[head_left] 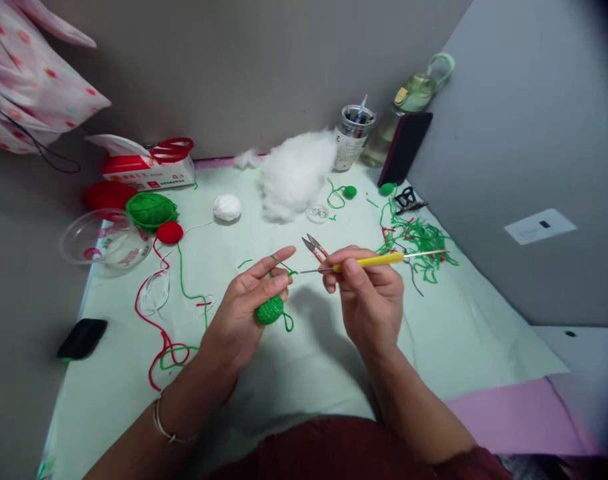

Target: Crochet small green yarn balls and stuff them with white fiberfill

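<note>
In my left hand (251,297) is a small round green crochet piece (269,310), pinched under the thumb, with a loop of green yarn hanging from its right side. Green yarn also runs over the raised index finger. My right hand (369,293) grips a crochet hook (369,262) by its yellow handle, like a pen. The hook's thin metal tip points left and meets the green yarn by my left fingertips. Just beyond my right fingers lie thread snips (314,247), partly hidden by them, blades apart.
White stuffing (297,177) sits at the back, beside a cup of pens (353,137), a bottle (399,120) and a phone (405,148). Green yarn scraps (427,243) lie right. Left are yarn balls (151,210), a clear bowl (104,240), a box (149,170) and red-handled scissors (171,150).
</note>
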Available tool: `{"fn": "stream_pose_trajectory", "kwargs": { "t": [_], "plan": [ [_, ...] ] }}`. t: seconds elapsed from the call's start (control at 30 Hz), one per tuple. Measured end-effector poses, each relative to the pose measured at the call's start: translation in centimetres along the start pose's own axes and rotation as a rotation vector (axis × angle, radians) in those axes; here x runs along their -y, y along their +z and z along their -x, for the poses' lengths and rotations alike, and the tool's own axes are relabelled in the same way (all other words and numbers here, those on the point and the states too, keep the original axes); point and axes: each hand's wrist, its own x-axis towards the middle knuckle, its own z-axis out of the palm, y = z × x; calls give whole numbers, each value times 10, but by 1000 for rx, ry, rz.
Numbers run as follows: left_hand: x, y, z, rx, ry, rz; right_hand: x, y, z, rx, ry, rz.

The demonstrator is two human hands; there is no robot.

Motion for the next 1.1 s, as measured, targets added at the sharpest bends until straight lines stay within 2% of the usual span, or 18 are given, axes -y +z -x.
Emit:
{"fn": "stream_pose_trajectory", "kwargs": {
  "t": [0.07,0.13,0.2,0.3,0.37,0.47,0.53,0.67,0.77,0.83,0.93,1.0,1.07,1.1],
  "plan": [
    [1,2,1,-14,70,-65,2,3,0,60,42,-4],
    [4,5,3,-23,105,-90,4,7,1,110,-13,100],
    [7,6,3,-34,91,-52,3,6,0,167,-87,198],
    [4,1,0,-55,46,35,-6,-8,-10,331,-70,322],
    [-5,-5,-2,-65,64,80,-19,-22,-18,326,-66,580],
    [-21,-16,-2,-36,152,133,-40,-39,-27,276,-25,1139],
    [-32,-22,2,29,185,115,-52,-43,-29,326,49,1295],
    [-47,-29,9,187,246,82,-63,-45,-32,311,73,1267],
    [-49,-31,10,256,287,88,-61,-45,-35,271,83,1179],
    [-48,-31,9,283,291,90,-53,-41,-36,266,97,1099],
    [-45,-32,6,308,285,88,-33,-29,-31,324,123,913],
    [-43,-32,4,315,284,82,-21,-19,-25,395,144,591],
    [-41,-33,4,320,279,76,-12,-10,-17,465,69,480],
    [-40,-33,4,320,269,75,-10,-6,-14,472,10,501]
  ]
}}
